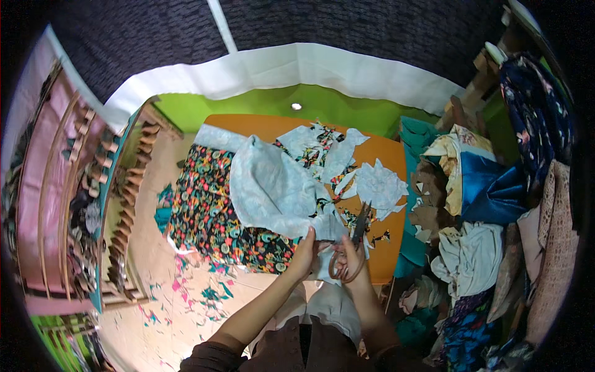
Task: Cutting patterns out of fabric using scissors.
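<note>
Left hand (302,255): closed on the near edge of the pale blue cloth (273,186), thumb uppermost; we likely pinch it there to hold that edge steady beside the scissors;
Right hand (352,257): wrapped around the brown handles of the scissors (360,229); we point the blades away from us, probably so that the tips are clear of the left fingers; whether the blades are parted we cannot tell;
Pale blue cloth: bunched over the dark floral fabric (201,198) on the orange table (387,152); the tabletop presumably bears its weight for us;
Cut pieces (378,183): on the table's right side, beyond our hands, seemingly out of their way;
Floor scraps (214,294): scattered pink and teal to our left;
Fabric heap (471,254): piled right of the table, perhaps to leave the top freer for us.
</note>
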The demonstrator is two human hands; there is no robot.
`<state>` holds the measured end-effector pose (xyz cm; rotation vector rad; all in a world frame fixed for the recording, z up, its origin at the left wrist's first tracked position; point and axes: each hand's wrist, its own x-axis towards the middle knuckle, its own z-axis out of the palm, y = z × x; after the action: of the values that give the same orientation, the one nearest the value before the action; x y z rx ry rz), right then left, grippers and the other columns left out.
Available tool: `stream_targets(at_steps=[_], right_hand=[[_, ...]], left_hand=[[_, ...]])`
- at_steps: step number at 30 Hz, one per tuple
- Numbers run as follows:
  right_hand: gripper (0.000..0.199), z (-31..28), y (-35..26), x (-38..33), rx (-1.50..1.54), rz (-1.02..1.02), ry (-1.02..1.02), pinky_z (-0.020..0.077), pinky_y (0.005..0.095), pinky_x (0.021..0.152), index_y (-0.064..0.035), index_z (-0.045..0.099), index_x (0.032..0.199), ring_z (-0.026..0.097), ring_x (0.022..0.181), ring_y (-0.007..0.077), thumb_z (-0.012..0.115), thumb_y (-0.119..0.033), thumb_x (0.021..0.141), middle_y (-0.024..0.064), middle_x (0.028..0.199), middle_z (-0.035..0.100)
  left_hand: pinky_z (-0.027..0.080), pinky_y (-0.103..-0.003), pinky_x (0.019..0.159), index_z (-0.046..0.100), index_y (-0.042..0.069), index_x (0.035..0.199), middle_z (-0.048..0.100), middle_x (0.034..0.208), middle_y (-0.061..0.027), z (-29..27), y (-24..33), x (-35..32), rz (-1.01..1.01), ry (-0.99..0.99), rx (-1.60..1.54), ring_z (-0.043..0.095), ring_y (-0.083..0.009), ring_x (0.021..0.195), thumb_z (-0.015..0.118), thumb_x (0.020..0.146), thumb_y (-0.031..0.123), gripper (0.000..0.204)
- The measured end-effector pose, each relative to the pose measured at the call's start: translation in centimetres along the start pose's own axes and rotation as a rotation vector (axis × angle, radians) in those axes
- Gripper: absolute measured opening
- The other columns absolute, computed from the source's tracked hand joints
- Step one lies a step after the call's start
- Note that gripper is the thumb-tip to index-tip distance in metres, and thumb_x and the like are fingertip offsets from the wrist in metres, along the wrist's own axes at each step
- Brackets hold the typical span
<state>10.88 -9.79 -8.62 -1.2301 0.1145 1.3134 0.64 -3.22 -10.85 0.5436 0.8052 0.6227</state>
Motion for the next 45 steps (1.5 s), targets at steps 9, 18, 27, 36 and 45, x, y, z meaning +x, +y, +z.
stream_targets(at_steps=[9, 18, 27, 36, 45], right_hand=[[0.028, 4.7, 1.7, 3.6, 0.470, -0.211, 0.131, 0.0309, 0.0203, 0.038, -0.0110, 0.042, 0.090, 0.037, 0.045, 0.0064, 0.059, 0.000, 0.071, -0.0006, 0.068, 0.045], [0.025, 3.9, 2.4, 2.6, 0.261, -0.392, 0.177, 0.0336, 0.0217, 0.039, -0.0096, 0.040, 0.095, 0.040, 0.049, 0.0075, 0.055, -0.004, 0.075, 0.0021, 0.074, 0.046], [0.059, -3.8, 6.7, -1.7, -0.179, -0.233, -0.487, 0.0347, 0.0234, 0.047, -0.0067, 0.036, 0.115, 0.040, 0.054, 0.0097, 0.038, -0.054, 0.080, -0.0001, 0.063, 0.038], [0.068, -3.3, 7.2, -1.9, -0.347, 0.202, -0.649, 0.0293, 0.0208, 0.051, -0.0082, 0.031, 0.123, 0.031, 0.058, 0.0053, 0.032, -0.060, 0.079, -0.0057, 0.070, 0.031], [0.064, -1.8, 5.1, 0.1, -0.568, 0.115, -0.711, 0.0304, 0.0174, 0.048, -0.0038, 0.039, 0.115, 0.033, 0.055, 0.0034, 0.033, -0.057, 0.080, -0.0067, 0.069, 0.034]], left_hand=[[0.038, -0.022, 0.052, 0.051, 0.005, 0.064, 0.049, 0.061, 0.0010, -2.3, 2.8, 0.6, 0.002, 0.212, 0.356, 0.045, -0.0082, 0.054, 0.050, 0.084, 0.027, 0.029], [0.048, -0.026, 0.068, 0.051, 0.000, 0.075, 0.054, 0.074, -0.0063, -3.3, 2.0, 0.7, -0.007, 0.199, -0.058, 0.054, -0.0109, 0.068, 0.059, 0.078, 0.014, 0.017], [0.045, -0.022, 0.064, 0.050, 0.000, 0.082, 0.057, 0.077, -0.0052, -5.1, 3.4, 0.8, -0.003, 0.156, 0.117, 0.055, -0.0108, 0.068, 0.062, 0.075, 0.010, 0.017], [0.047, -0.025, 0.065, 0.047, -0.002, 0.089, 0.055, 0.084, -0.0074, -6.3, 3.3, 0.1, 0.052, 0.094, 0.354, 0.055, -0.0139, 0.071, 0.065, 0.071, 0.007, 0.027], [0.043, -0.023, 0.055, 0.051, 0.002, 0.080, 0.057, 0.069, -0.0036, -7.3, 4.8, -0.6, 0.062, 0.116, 0.554, 0.054, -0.0108, 0.060, 0.067, 0.068, 0.006, 0.020]])
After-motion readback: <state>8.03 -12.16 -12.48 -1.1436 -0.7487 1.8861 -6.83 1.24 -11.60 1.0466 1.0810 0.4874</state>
